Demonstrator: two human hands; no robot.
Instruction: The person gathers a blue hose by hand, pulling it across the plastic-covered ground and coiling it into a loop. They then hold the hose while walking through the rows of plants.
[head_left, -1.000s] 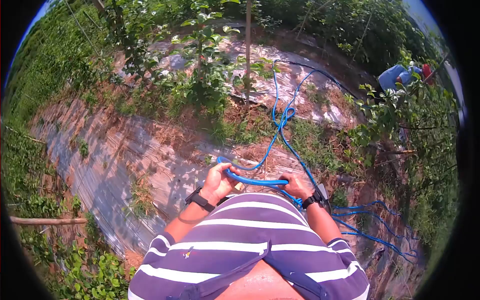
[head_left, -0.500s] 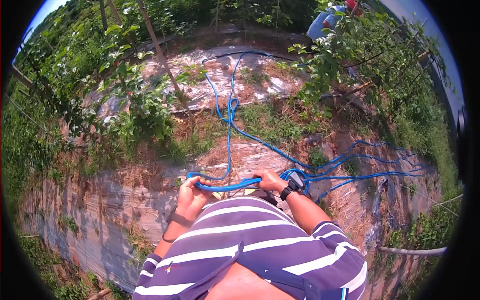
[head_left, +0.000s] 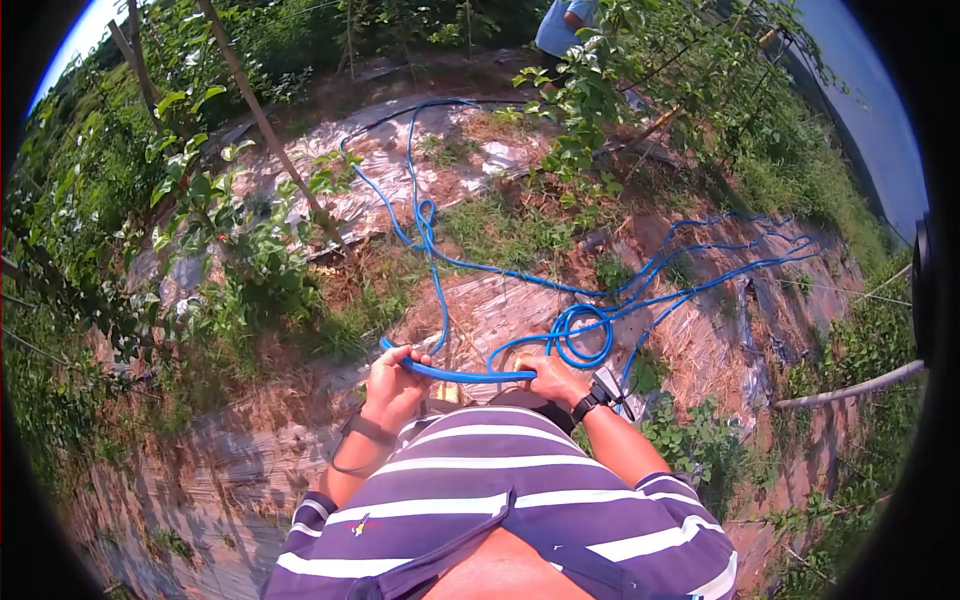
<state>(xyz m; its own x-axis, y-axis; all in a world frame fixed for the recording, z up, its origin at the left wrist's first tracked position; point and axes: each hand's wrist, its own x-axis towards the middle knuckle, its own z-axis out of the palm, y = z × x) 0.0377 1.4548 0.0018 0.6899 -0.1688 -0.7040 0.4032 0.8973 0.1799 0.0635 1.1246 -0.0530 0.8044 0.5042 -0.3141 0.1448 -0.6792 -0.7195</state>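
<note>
A blue hose [head_left: 470, 376] stretches between my two hands in front of my waist. My left hand [head_left: 397, 382] is closed round it, with a short bend of hose showing past the fingers. About a forearm's width away, my right hand [head_left: 552, 379] grips the same hose, its fingers partly hidden. From the hands the hose runs down to the ground, where a loose coil [head_left: 583, 334] lies just beyond my right hand. Farther off, a small twisted loop [head_left: 426, 212] shows where several strands cross.
Plastic sheeting [head_left: 480, 300] with dry straw and weeds covers the ground. Leafy plants on a wooden stake [head_left: 255, 105] stand at left. A person [head_left: 562, 30] in light blue is at the back. A pale pole [head_left: 850, 385] lies at right, and hose strands [head_left: 720, 285] trail that way.
My view has turned toward the right. The hose between my hands now looks straighter, and the coil beyond my right hand shows more fully. Both hands keep hold.
</note>
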